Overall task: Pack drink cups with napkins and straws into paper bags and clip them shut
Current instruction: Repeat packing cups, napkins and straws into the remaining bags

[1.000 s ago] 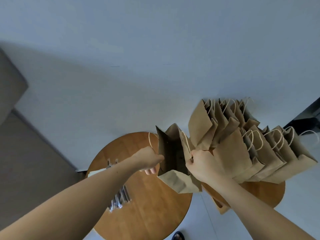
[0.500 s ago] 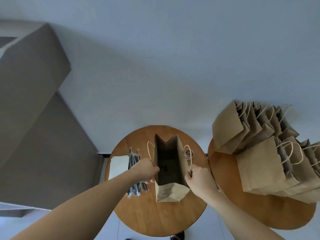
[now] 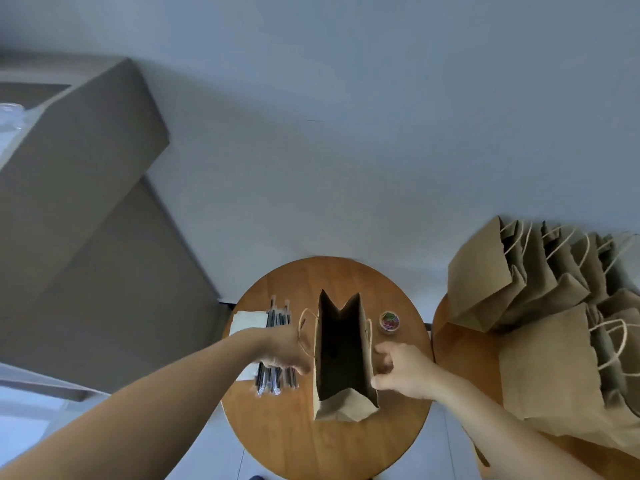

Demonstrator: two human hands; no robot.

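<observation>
brown paper bag [image 3: 346, 407] stands open on the desk [image 3: 311, 448]; i judge it light, crushable, best pinched at the rim. right hand [image 3: 405, 372] fingers [image 3: 387, 351] hang loose, empty; left hand [image 3: 284, 351]: grip i cannot tell.

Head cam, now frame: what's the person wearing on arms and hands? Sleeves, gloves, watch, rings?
Nothing worn that shows. The left arm and right arm are bare right to the frame edge, with no sleeve hem in view. The left grip and right grip have no gloves. No watch, band or ring is visible at either wrist or on the fingers that show.
</observation>
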